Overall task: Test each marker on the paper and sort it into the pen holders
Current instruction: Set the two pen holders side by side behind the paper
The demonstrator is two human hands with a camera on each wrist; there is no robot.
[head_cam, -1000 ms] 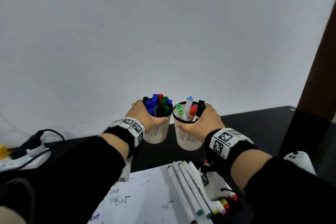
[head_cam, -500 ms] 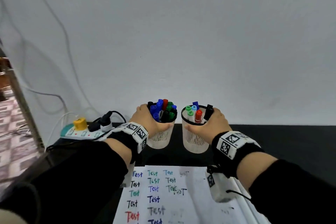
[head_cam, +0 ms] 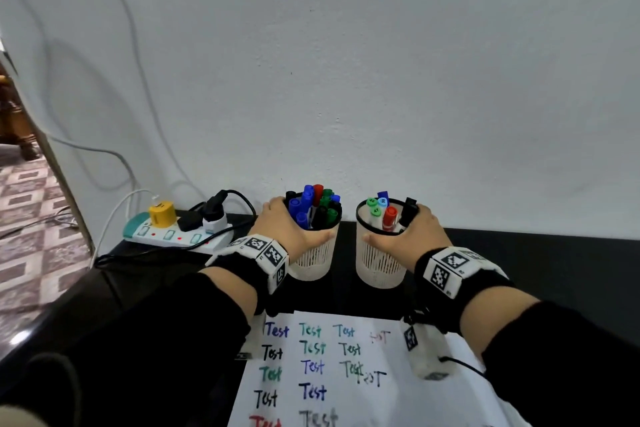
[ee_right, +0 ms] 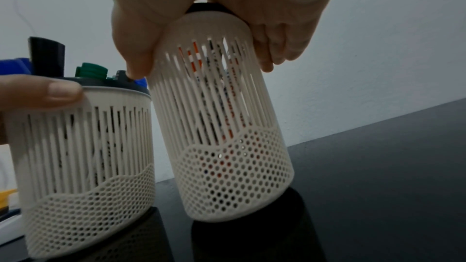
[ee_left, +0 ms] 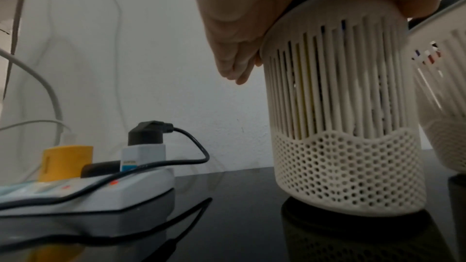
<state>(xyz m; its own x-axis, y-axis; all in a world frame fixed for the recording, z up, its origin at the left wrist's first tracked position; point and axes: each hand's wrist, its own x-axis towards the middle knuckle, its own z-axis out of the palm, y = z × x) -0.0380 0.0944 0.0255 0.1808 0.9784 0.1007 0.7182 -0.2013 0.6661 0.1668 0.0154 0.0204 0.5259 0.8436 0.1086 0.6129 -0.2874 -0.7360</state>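
Markers (head_cam: 313,206) stood sorted in two white pen holders at the back of the black worktop (head_cam: 540,263), near the wall. Left hand (head_cam: 280,227) wrapped the rim of the left holder (head_cam: 311,260), thumb in front, fingers (ee_left: 234,71) curled round the far side, a closed grip on it. Right hand (head_cam: 414,230) gripped the right holder (head_cam: 379,267) the same way, thumb (ee_right: 136,57) on the slats. In the right wrist view that holder (ee_right: 227,146) leaned, base edge on the worktop. Left holder was packed with blue, black, green and red caps; the right one held fewer. Paper (head_cam: 346,357) with rows of "Test" lay nearer the body. Power strip (head_cam: 173,236) sat left, close to the left holder. Sorting looked finished; step in hand read as positioning the holders. Best done low and slow: keep bases flat, right the tilted one before letting go, keep clear of the cables.
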